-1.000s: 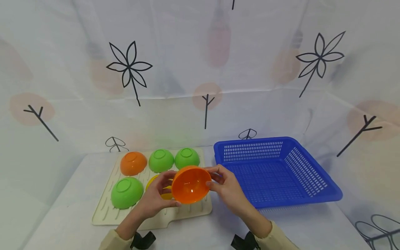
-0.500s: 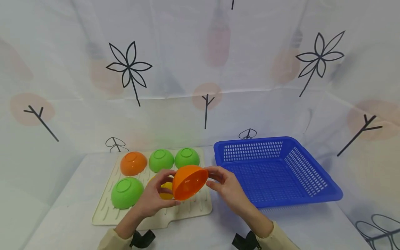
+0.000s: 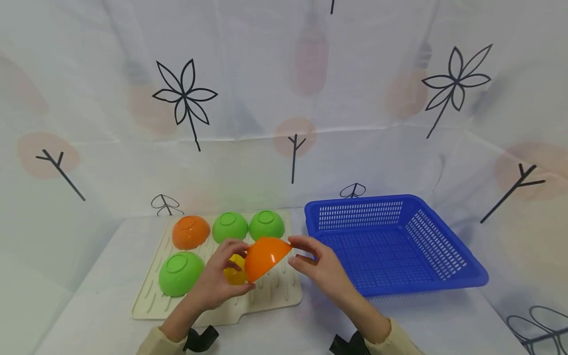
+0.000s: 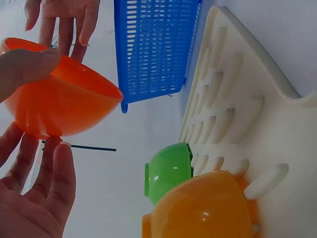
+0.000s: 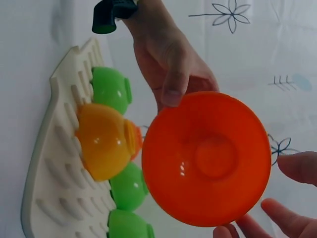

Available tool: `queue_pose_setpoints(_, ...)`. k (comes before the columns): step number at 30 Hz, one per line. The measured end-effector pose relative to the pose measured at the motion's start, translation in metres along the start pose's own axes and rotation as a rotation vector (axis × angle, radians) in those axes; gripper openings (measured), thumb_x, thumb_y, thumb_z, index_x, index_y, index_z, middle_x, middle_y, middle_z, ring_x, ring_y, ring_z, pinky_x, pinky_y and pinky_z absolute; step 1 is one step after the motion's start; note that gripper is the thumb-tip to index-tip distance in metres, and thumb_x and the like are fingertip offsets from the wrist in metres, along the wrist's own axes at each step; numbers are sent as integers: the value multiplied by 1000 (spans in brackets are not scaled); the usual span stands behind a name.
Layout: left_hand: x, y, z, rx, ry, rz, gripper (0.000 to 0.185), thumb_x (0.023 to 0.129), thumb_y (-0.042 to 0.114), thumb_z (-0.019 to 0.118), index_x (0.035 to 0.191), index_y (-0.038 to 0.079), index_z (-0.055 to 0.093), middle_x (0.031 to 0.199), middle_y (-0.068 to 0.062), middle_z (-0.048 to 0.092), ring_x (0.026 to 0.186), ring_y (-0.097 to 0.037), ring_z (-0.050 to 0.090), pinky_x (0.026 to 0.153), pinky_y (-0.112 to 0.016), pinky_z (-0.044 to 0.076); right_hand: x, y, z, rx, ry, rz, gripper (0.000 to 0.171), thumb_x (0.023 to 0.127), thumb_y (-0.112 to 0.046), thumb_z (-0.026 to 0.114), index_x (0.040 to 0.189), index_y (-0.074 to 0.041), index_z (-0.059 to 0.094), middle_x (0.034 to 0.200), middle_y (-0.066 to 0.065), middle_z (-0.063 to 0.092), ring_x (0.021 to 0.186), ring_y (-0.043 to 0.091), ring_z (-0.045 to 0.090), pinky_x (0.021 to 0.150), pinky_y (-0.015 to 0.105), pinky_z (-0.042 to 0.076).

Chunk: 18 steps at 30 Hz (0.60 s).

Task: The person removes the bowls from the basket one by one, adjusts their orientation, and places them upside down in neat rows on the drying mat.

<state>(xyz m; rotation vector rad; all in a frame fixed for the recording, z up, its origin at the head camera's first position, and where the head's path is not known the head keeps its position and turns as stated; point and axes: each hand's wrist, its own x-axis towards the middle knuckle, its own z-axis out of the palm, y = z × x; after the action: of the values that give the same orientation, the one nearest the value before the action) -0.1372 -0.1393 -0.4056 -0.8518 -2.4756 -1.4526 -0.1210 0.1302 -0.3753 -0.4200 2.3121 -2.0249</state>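
Observation:
My left hand (image 3: 215, 276) pinches an orange bowl (image 3: 265, 257) above the draining board (image 3: 270, 296), thumb over the rim and fingertips against the outside. The bowl is tipped on its side; its hollow (image 5: 193, 148) faces the right wrist camera. My right hand (image 3: 326, 271) is at the bowl's right edge, fingertips by the rim and thumb apart from it. Behind the left hand a yellow bowl (image 3: 236, 272), partly hidden, lies upside down on the cream, ridged board. A green bowl (image 3: 179, 273) rests upside down left of that hand.
Along the board's back row sit another orange bowl (image 3: 191, 232) and two green bowls (image 3: 229, 228), all upside down. A blue plastic basket (image 3: 448, 246) with slotted sides stands to the right. A patterned white cloth (image 3: 248, 167) hangs behind the table.
The held orange bowl has turned from showing its hollow to showing its outside in the head view. My right thumb and fingers have loosened from the rim; the left hand keeps its hold.

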Motion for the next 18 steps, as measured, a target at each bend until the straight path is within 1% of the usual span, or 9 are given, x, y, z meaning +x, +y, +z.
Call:
queue_pose_setpoints(4, 1, 0, 1, 62, 6, 24, 67, 69, 14, 93, 127, 20, 60, 124, 3, 50, 109, -22, 56, 82, -39, 58, -1, 0, 4, -34, -13, 0, 49, 90, -18, 75, 134, -6, 59, 137, 11, 58, 129, 28, 51, 105, 36, 46)
queue_pose_setpoints(8, 0, 2, 1, 85, 9, 40, 67, 68, 10, 93, 126, 20, 62, 125, 5, 50, 111, -20, 54, 87, -47, 56, -1, 0, 7, -55, -23, -2, 53, 88, -21, 77, 135, -6, 58, 138, 9, 56, 132, 28, 49, 106, 40, 44)
queue_pose_setpoints(12, 0, 4, 1, 72, 12, 61, 68, 68, 11, 93, 128, 22, 62, 129, 5, 48, 118, -19, 50, 96, -52, 51, -1, 0, 10, -65, -27, -12, 55, 87, -22, 78, 136, -6, 57, 138, 10, 54, 133, 29, 47, 105, 40, 44)
queue_pose_setpoints(16, 0, 5, 1, 43, 9, 115, 69, 70, 19, 93, 131, 22, 61, 140, 0, 45, 127, -24, 46, 99, -54, 48, -1, 1, 13, -71, -43, -18, 58, 86, -23, 79, 137, -7, 56, 139, 9, 51, 134, 29, 47, 105, 39, 44)
queue_pose_setpoints(18, 1, 5, 1, 17, 1, 151, 72, 69, 18, 93, 133, 21, 60, 145, -5, 43, 129, -29, 45, 99, -54, 48, -1, 1, 13, -71, -47, -21, 60, 86, -23, 80, 138, -7, 55, 140, 9, 51, 134, 29, 46, 105, 39, 43)
